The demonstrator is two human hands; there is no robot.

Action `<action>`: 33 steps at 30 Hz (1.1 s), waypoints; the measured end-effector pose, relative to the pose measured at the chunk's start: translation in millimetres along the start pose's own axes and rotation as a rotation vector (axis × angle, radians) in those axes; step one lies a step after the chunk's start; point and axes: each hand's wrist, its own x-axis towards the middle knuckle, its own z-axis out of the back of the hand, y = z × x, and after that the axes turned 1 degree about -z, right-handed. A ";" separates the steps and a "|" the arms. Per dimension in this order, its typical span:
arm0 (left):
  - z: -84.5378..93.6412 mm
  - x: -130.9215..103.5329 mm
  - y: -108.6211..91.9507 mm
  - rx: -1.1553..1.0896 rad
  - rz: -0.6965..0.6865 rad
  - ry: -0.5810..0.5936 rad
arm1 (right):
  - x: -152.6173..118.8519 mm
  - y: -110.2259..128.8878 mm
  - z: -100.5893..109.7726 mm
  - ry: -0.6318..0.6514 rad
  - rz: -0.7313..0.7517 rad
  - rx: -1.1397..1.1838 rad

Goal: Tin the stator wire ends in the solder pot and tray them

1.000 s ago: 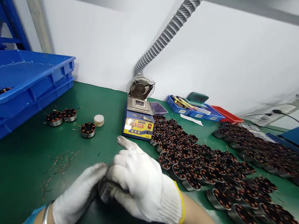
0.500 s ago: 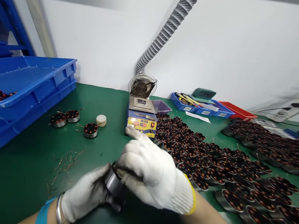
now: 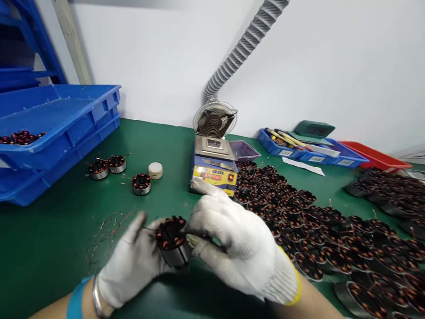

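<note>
Two gloved hands are meeting low over the green table (image 3: 37,258). Left hand (image 3: 132,264) is curling around a coil (image 3: 172,238) and holding it up, tilted. Right hand (image 3: 236,244) is pinching at the coil's side, one finger sticking out. Wire bits (image 3: 106,227) are lying just left of the hands. Many more coils (image 3: 303,228) are crowding the table on the right. Farther back, three loose coils (image 3: 121,171) are sitting near blue trays (image 3: 61,125). A small machine (image 3: 213,169) is standing behind the hands, under a grey hose (image 3: 246,40).
</note>
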 end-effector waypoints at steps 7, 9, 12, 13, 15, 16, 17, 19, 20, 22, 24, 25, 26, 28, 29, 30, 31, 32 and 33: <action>-1.1 -0.9 -6.4 0.077 0.048 -0.010 | 4.0 2.1 -6.1 -0.046 0.036 0.161; -3.3 -4.3 2.5 0.133 0.093 0.075 | 4.1 0.0 -10.3 -0.035 0.025 0.171; -7.6 -10.4 5.4 0.317 -0.051 0.123 | 3.2 -5.3 -15.1 -0.052 -0.005 0.197; -9.0 -11.4 3.5 0.412 -0.116 0.128 | 2.9 -6.9 -16.9 -0.054 -0.010 0.208; -11.6 -11.3 -2.3 0.582 -0.207 0.120 | 2.3 -9.4 -21.8 -0.050 -0.023 0.228; -12.3 -10.5 -5.1 0.639 -0.221 0.108 | 2.3 -10.3 -24.8 -0.046 -0.045 0.249; -12.6 -9.8 -7.3 0.673 -0.233 0.094 | 2.4 -11.1 -27.7 -0.046 -0.091 0.280; -11.2 -9.0 -9.2 0.675 -0.273 0.050 | 3.5 -13.8 -31.6 -0.081 -0.263 0.381; -9.4 -9.1 -8.9 0.659 -0.278 0.032 | 4.2 -16.2 -31.7 -0.144 -0.368 0.463; -4.2 -9.1 -6.5 0.597 -0.236 -0.011 | 5.5 -24.5 -27.5 -0.389 -0.526 0.682; 1.7 -7.6 -3.9 0.468 -0.135 -0.084 | 5.1 -37.2 -19.5 -0.690 -0.568 0.858; 4.4 -6.1 -3.3 0.380 -0.090 -0.121 | 4.1 -44.3 -16.0 -0.766 -0.579 0.882; 6.8 -4.3 -3.7 0.284 -0.070 -0.152 | 2.6 -51.2 -14.0 -0.752 -0.603 0.855; 10.5 -0.8 -7.5 0.122 -0.083 -0.153 | -0.6 -61.5 -17.2 -0.491 -0.663 0.701; 12.0 0.6 -10.3 0.065 -0.105 -0.131 | -2.0 -64.0 -23.0 -0.291 -0.672 0.602; 13.6 1.5 -13.2 0.022 -0.138 -0.113 | -3.0 -64.2 -31.6 -0.095 -0.659 0.502; 15.5 2.3 -15.6 -0.014 -0.172 -0.111 | -3.7 -62.2 -42.5 0.064 -0.624 0.413; 17.5 3.0 -17.2 -0.040 -0.210 -0.128 | -4.3 -58.4 -55.1 0.163 -0.574 0.339; 19.7 3.9 -17.5 -0.053 -0.254 -0.163 | -4.8 -53.4 -68.6 0.195 -0.522 0.281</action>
